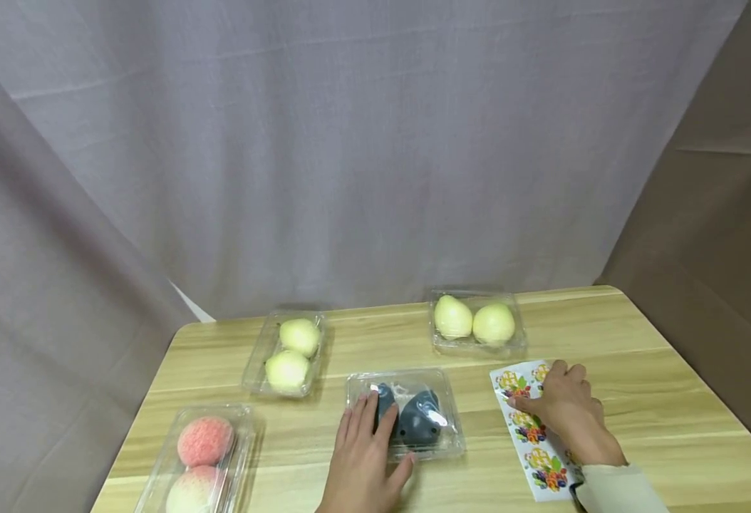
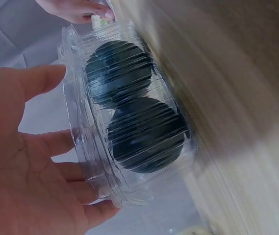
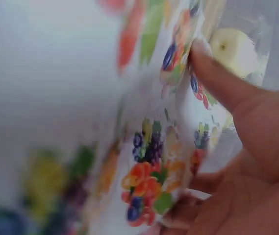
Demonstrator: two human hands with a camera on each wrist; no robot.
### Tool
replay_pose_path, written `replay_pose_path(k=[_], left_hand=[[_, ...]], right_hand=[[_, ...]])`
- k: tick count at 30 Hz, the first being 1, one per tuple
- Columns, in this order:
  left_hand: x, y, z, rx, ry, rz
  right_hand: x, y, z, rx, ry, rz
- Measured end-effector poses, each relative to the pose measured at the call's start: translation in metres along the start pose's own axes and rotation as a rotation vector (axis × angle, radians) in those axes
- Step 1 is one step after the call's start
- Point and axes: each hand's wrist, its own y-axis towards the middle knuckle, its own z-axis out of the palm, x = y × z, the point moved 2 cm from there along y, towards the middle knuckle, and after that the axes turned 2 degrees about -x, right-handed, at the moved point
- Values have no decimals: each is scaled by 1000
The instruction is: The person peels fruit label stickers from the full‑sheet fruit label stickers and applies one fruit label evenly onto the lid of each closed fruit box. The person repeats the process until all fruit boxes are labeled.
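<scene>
My left hand (image 1: 365, 452) rests on the near left part of a clear plastic clamshell box (image 1: 449, 427). Its fingers lie fairly straight over the lid, and in the left wrist view the fingertips touch the box's rim. Inside are two dark blue-grey rounded fruits (image 2: 146, 134), one partly covered by the fingers in the head view. To the right, my right hand (image 1: 571, 410) grips a white sticker sheet (image 1: 536, 456) printed with colourful fruit clusters. The thumb lies on the printed side and the fingers bend round at the sheet's right edge, partly hidden in the right wrist view.
Two clear boxes with pale yellow pears stand farther back, one at left (image 1: 288, 370) and one at right (image 1: 494, 324). A box with two pink peaches (image 1: 205, 442) is at the near left. Grey curtains (image 1: 375, 157) hang behind the wooden table (image 1: 670, 427).
</scene>
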Motion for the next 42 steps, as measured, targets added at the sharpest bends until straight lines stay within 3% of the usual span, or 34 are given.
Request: replay_pose_path(k=[7,13,15,21,25,27,33,39,42], left_hand=[[1,-2,-1,21,-35,-17],[4,-3,-5,42,-118,-52],[5,-4,-6,48,-132,-53],[8,-5,-6,43,-144,-42],[7,-2,-6,14,-209,-45],[7,0,-6,-4,-254,-49],[3,7,-10,-37,-464,-85],[-5,9,-16,-17,-771,-120],[-8,8,-17,-8,-943,-169]], right_hand=[[-8,-9,-12,-39,297,-6],[-15,-24,-25,92,479,-67],[-13,-33,-27,100,523,-71],[10,-69,-36,44,679,-61],[32,-90,-39,105,940,-98],[42,-97,-38,137,1021,-116],[69,-113,-26,145,1086,-132],[87,-122,-9,75,1023,-149],[92,-125,-2,100,1037,-125]])
